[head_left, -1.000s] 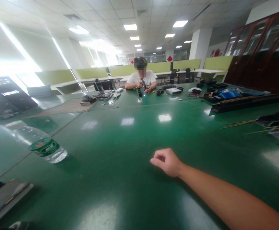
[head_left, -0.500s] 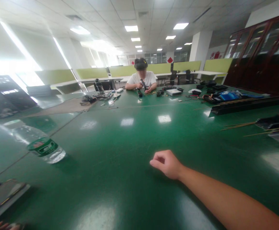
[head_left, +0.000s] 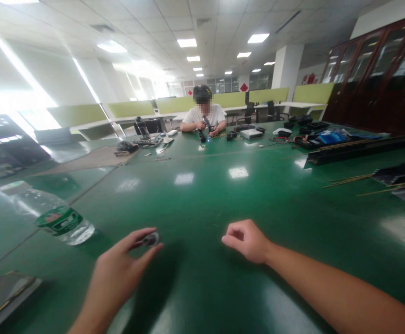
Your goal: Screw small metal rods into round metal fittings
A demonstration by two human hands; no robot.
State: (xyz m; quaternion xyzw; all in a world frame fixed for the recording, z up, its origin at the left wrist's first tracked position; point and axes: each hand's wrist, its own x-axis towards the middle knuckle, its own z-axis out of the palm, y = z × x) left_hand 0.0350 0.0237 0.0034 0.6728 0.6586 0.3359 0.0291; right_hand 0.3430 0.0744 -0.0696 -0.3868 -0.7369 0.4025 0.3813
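My left hand (head_left: 119,269) reaches out over the green table (head_left: 202,195) and pinches a small round dark object (head_left: 151,239) between thumb and forefinger. A little to its right, my right hand (head_left: 246,240) rests on the table, curled into a loose fist with nothing visible in it. A clear plastic water bottle (head_left: 54,218) with a green label lies on its side to the left of my left hand.
A flat grey device (head_left: 3,297) lies at the near left corner. Across the table a person (head_left: 204,116) in a white shirt works on small parts. Black trays and thin sticks (head_left: 380,178) sit at the right, and wooden cabinets (head_left: 380,69) stand beyond.
My left hand has come up into view from the lower left, carrying the small round object out over the table. The right hand has hardly moved.
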